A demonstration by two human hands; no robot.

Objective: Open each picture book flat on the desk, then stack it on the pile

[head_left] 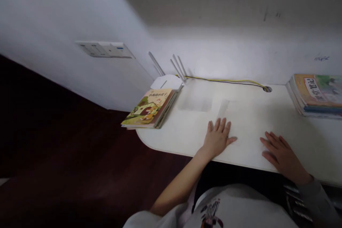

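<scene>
Our shirt [243,206] spans bottom centre; right of centre, our left hand [217,139] and right hand [281,152] rest spread, empty; a leftward sweep could topple centre-left books [149,109]

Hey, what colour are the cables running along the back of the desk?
A yellow cable and a black cable, best seen in the head view.

You could pass between left hand [216,139] and right hand [279,153] from the tabletop's [248,114] front edge; a book pile [146,108] and router [165,82] blocked its left end, a second pile [319,92] its right.
</scene>
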